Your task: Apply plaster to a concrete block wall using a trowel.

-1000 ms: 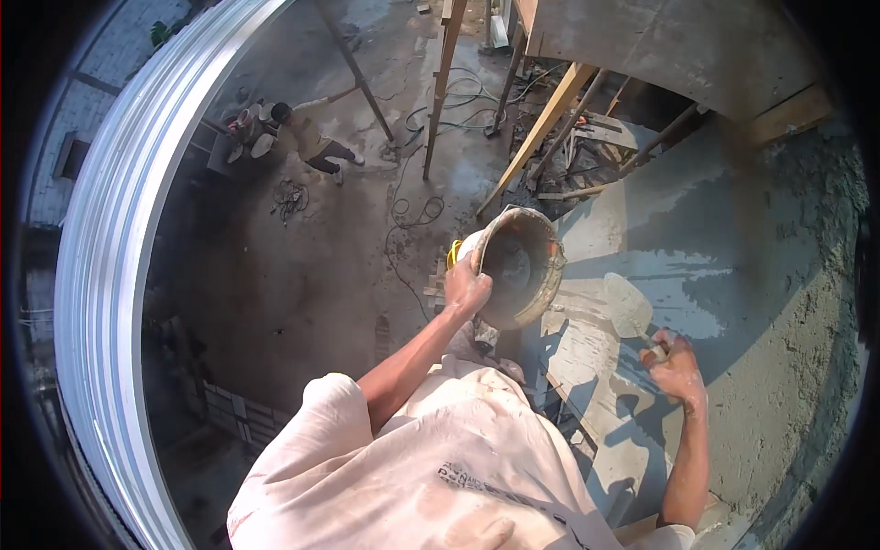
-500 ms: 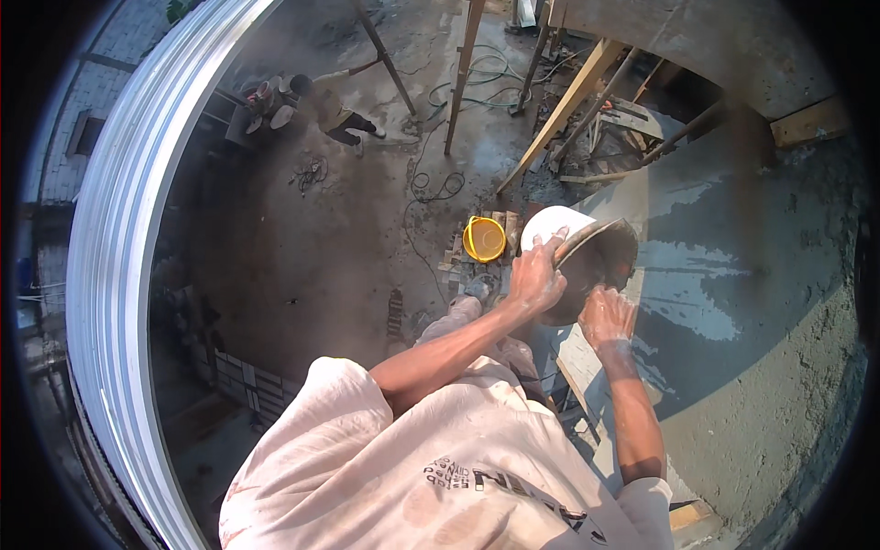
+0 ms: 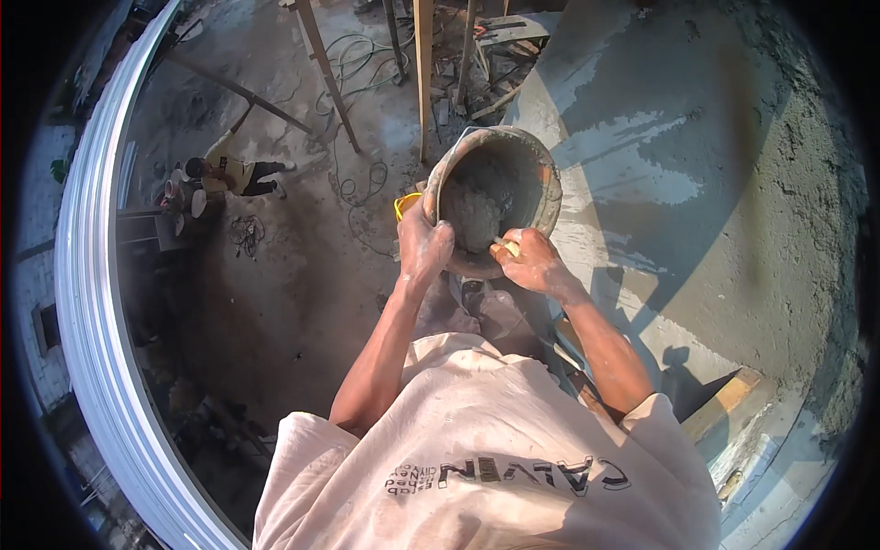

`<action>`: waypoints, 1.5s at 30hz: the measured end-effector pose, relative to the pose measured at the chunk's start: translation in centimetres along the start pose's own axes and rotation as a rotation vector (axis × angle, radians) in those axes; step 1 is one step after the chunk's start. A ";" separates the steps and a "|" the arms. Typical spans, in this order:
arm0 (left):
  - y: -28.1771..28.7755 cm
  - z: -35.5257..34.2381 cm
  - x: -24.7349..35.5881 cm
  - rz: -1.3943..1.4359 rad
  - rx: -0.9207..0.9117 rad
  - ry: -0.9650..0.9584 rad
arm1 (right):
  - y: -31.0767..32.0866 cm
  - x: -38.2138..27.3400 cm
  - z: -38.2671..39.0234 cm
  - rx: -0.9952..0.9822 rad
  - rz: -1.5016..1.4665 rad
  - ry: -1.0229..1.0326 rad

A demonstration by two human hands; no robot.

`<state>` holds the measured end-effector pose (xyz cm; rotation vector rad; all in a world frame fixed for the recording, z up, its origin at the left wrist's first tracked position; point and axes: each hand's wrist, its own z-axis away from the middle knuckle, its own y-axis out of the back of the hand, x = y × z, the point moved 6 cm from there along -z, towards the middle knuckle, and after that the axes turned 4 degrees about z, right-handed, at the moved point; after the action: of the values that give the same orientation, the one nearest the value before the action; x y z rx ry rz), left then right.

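Observation:
A mortar-crusted bucket (image 3: 553, 197) is held up in front of me, its mouth toward me. Wet grey mortar (image 3: 472, 215) lies inside. My left hand (image 3: 423, 246) is closed on the bucket's near left rim. At the near right rim, my right hand (image 3: 533, 264) is closed around the pale yellow handle of what looks like a trowel (image 3: 509, 247). Its blade is hidden, so I cannot tell how deep it sits in the mortar. Both hands are smeared with mortar.
Right of me stretches a wall (image 3: 632, 183) with patchy wet plaster, a wooden board (image 3: 733, 394) jutting beside it. Wooden props (image 3: 423, 82) rise ahead. Far below, a person (image 3: 238, 174) is near cables; a yellow bucket (image 3: 403, 203) is partly hidden. Corrugated metal (image 3: 87, 266) curves along the left.
The bucket has turned from tilted toward the wall to mouth toward me, showing the mortar. Both hands have moved left with it. My view has swung toward the plastered wall.

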<state>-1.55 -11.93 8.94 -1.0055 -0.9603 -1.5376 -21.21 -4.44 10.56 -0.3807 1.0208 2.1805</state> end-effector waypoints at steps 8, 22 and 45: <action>-0.8 -0.9 -3.3 0.274 0.077 0.102 | 7.8 -0.7 2.9 0.205 0.082 -0.025; 8.8 0.2 -13.6 0.195 0.250 -0.015 | 37.1 -26.2 28.3 0.604 0.157 0.839; -2.3 -0.7 -1.8 -0.257 -0.023 0.014 | 14.0 6.8 12.1 0.083 0.326 -0.150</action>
<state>-3.62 -11.65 6.82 -0.9123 -1.0979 -1.7679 -35.52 1.54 22.72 -0.0093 1.1485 2.3996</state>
